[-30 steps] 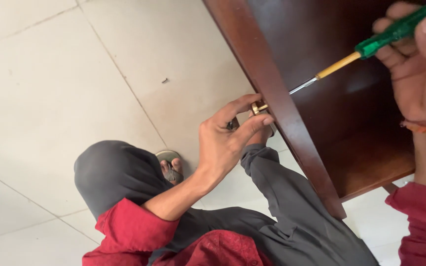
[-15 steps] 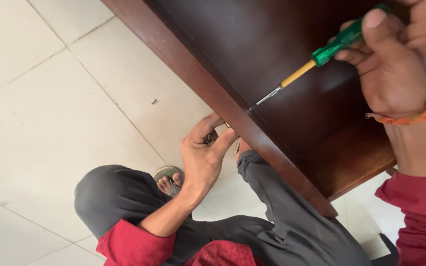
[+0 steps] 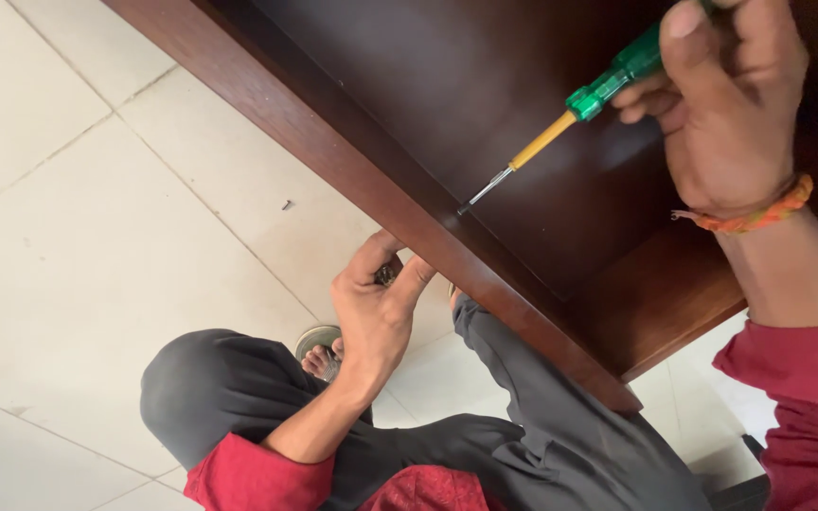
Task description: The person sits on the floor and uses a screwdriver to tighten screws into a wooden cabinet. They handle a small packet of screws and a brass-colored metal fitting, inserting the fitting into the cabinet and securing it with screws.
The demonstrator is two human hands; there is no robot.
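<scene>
Right hand (image 3: 726, 104) clamped on green-handled screwdriver (image 3: 570, 128), long axis diagonal, tip down-left touching dark wooden panel (image 3: 485, 85). Left hand (image 3: 376, 312) pinches small metal fitting (image 3: 388, 274) at panel's near edge.

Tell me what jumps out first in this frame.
The green-handled screwdriver in the right hand, upper right, catches the eye: its tip meets the inside of a dark brown wooden cabinet panel near its front edge. Below centre, the left hand pinches a small metal fitting against the panel's outer face. A tiny screw lies alone on the pale floor tiles.
</scene>
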